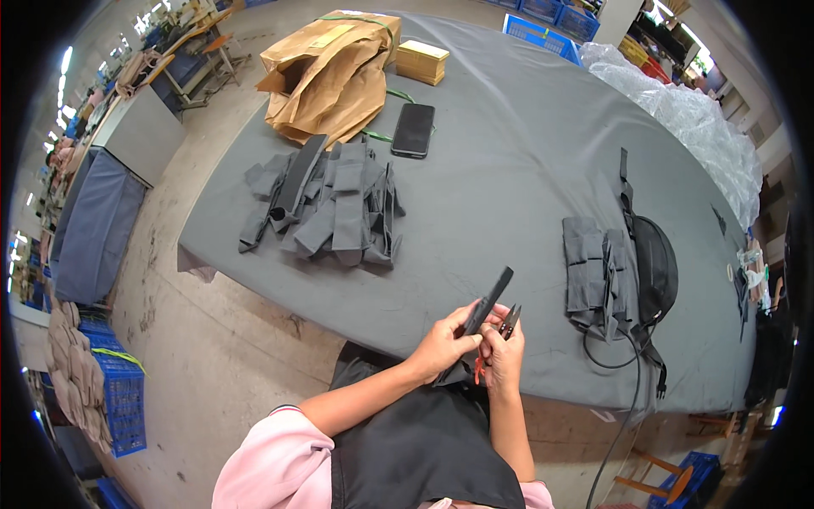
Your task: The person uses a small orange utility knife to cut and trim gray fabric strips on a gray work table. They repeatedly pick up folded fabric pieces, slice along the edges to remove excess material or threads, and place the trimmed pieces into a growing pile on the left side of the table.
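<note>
My left hand (443, 341) grips a narrow dark grey fabric strip (490, 299) that sticks up and to the right over the table's near edge. My right hand (504, 356) is closed around small thread snips (509, 322) with an orange-red handle, their dark blades pointing up right beside the strip. Both hands are close together, just in front of the grey-covered table (509, 170). The strip's lower end is hidden behind my hands.
A heap of grey fabric pieces (331, 208) lies at the table's left. A second stack (598, 276) and a black waist bag (657, 263) lie right. A black phone (413, 130), brown paper bag (331, 72), flat box (421, 61) and clear plastic (687, 110) sit farther back. Blue crates (119, 399) stand on the floor.
</note>
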`<move>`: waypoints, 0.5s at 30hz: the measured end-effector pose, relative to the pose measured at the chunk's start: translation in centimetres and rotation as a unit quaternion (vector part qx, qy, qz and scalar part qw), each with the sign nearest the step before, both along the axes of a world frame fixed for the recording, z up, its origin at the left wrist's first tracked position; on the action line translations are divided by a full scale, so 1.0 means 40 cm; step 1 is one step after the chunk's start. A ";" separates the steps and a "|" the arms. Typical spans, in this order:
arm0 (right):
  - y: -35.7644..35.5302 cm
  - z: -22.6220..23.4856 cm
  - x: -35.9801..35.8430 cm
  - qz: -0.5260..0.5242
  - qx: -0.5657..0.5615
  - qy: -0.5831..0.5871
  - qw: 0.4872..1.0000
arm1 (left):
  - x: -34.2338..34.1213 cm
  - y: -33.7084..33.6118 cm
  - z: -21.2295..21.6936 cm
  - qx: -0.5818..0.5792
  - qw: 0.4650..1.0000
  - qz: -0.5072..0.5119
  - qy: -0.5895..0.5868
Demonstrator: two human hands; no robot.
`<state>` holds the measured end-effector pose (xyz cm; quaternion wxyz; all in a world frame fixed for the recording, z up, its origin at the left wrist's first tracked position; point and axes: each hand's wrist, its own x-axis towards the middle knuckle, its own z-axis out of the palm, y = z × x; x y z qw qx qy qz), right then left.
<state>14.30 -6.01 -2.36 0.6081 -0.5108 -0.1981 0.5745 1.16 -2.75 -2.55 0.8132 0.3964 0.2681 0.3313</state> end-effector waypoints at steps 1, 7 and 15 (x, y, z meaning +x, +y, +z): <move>-0.003 0.018 -0.008 -0.003 -0.008 0.027 1.000 | 0.004 -0.019 0.007 0.052 0.997 0.033 0.052; -0.017 0.022 -0.028 0.044 0.022 -0.038 0.998 | -0.002 -0.031 0.012 0.040 0.996 0.046 0.061; -0.042 -0.011 -0.009 0.026 -0.023 -0.035 0.999 | -0.035 -0.035 -0.012 -0.011 0.997 0.071 0.025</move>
